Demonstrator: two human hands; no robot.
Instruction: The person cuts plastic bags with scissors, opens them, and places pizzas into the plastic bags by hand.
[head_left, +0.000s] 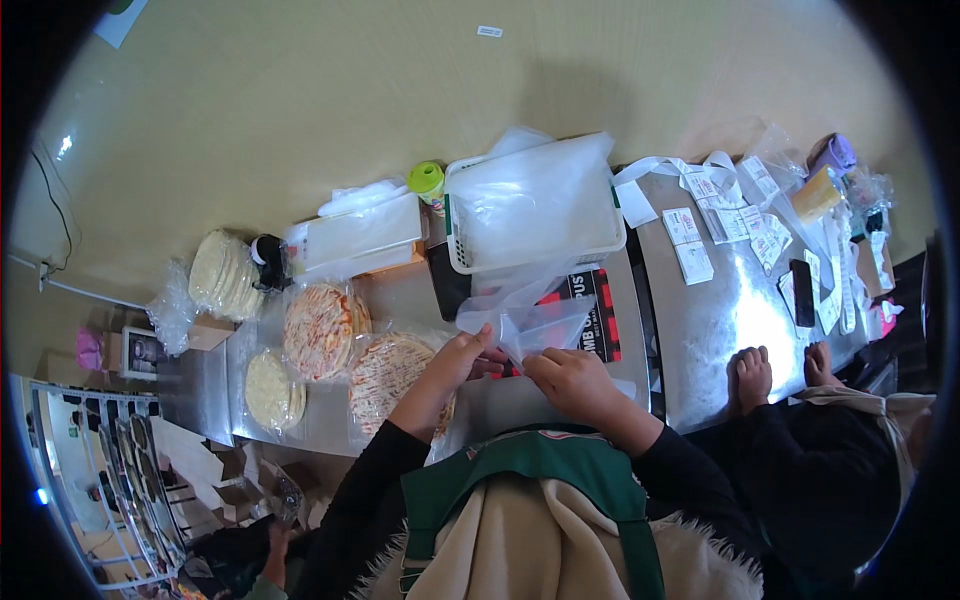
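Observation:
A clear plastic bag [540,325] is stretched between my two hands, over a red and black printed notebook [597,315] on the table. My left hand [466,355] pinches the bag's near left side. Close beside it, my right hand [572,380] has its fingers closed on the bag's near edge. Just left of my left hand lie wrapped pizzas [388,372], and another wrapped pizza stack [318,330] sits behind them. Beyond my hands, a white basket [455,245] holds a pile of clear plastic bags [535,205].
Pale wrapped rounds [222,275] lie at the left, near a white box [355,238] and a green-lidded container [427,180]. On the right table are printed labels [687,245], a phone [802,293] and a tape roll [818,195]. A co-worker's hands [753,376] rest at that table's near edge.

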